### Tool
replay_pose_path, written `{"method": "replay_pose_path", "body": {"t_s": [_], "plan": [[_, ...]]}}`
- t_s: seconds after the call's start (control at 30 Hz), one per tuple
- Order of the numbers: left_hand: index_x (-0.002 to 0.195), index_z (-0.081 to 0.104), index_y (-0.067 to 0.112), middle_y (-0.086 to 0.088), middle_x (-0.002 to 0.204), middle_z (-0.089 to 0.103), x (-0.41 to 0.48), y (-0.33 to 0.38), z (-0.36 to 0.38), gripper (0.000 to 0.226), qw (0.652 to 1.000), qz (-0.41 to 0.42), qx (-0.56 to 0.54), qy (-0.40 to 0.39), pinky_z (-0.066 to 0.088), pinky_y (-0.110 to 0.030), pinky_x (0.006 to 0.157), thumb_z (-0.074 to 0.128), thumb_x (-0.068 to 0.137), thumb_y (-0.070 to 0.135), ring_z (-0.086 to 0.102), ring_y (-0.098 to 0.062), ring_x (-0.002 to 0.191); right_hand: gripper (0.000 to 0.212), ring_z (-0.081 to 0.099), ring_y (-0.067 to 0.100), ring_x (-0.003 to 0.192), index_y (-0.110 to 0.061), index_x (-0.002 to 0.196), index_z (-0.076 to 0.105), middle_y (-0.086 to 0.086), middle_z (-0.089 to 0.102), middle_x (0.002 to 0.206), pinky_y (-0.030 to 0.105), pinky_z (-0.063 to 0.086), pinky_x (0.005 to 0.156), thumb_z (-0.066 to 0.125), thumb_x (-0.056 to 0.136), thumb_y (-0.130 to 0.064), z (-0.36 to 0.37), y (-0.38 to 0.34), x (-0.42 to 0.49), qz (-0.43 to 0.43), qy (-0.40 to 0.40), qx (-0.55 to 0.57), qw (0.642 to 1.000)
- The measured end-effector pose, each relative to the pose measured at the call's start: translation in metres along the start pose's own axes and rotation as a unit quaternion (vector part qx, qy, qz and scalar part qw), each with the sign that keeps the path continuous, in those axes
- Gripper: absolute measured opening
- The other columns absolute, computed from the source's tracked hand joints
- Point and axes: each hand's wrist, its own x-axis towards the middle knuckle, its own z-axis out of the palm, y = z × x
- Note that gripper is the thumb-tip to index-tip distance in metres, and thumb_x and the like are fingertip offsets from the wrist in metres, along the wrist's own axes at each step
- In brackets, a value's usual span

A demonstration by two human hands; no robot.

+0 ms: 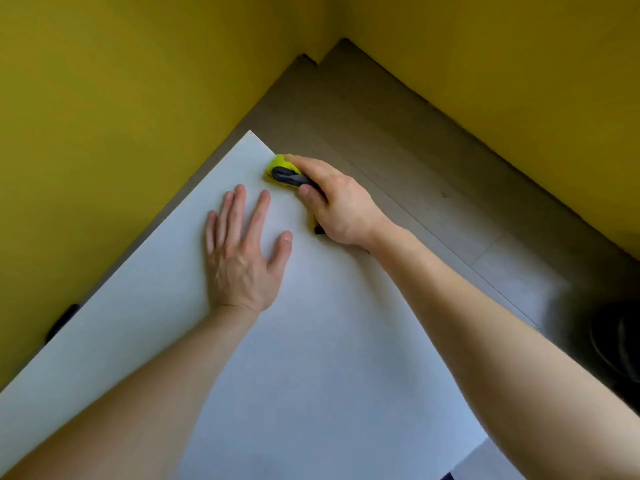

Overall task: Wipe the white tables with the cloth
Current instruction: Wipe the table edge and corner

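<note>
Both hands work near the far corner of the white table [329,341] — the left hand [242,261] lies flat, fingers spread, holding nothing. The right hand [337,206] grips the yellow-and-grey cloth [278,163] at the right edge, its long axis along that edge, tip toward the corner.

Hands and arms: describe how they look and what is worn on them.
The left hand and right hand are bare: no gloves, rings or watch show. The left forearm and right forearm are uncovered to the frame edge, with no sleeve, band or marking visible.
</note>
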Motion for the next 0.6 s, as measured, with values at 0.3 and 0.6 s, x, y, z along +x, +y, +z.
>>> {"method": "replay_pose_path", "body": {"t_s": [0.3, 0.6], "plan": [[0.164, 0.045, 0.027, -0.010, 0.176, 0.033, 0.000, 0.003, 0.001, 0.065, 1.000, 0.003, 0.005, 0.009, 0.021, -0.055, 0.132, 0.051, 0.107, 0.057, 0.027, -0.027, 0.165, 0.049, 0.053, 0.015, 0.140, -0.025, 0.160, 0.049, -0.008, 0.057, 0.156, 0.020, 0.040, 0.109, 0.050, 0.111, -0.022, -0.038, 0.008, -0.145, 0.045, -0.009, -0.045, 0.998], [0.143, 0.062, 0.020, -0.013, 0.132, 0.060, -0.030, 0.053, -0.022, 0.043, 0.997, -0.049, 0.048, 0.028, 0.045, -0.052, 0.105, 0.054, 0.108, 0.043, 0.057, -0.037, 0.123, 0.052, 0.053, 0.017, 0.142, -0.032, 0.161, 0.048, -0.010, 0.055, 0.159, 0.035, 0.046, 0.113, 0.050, 0.111, -0.019, -0.030, 0.012, -0.114, 0.037, -0.008, -0.025, 0.999]]}}
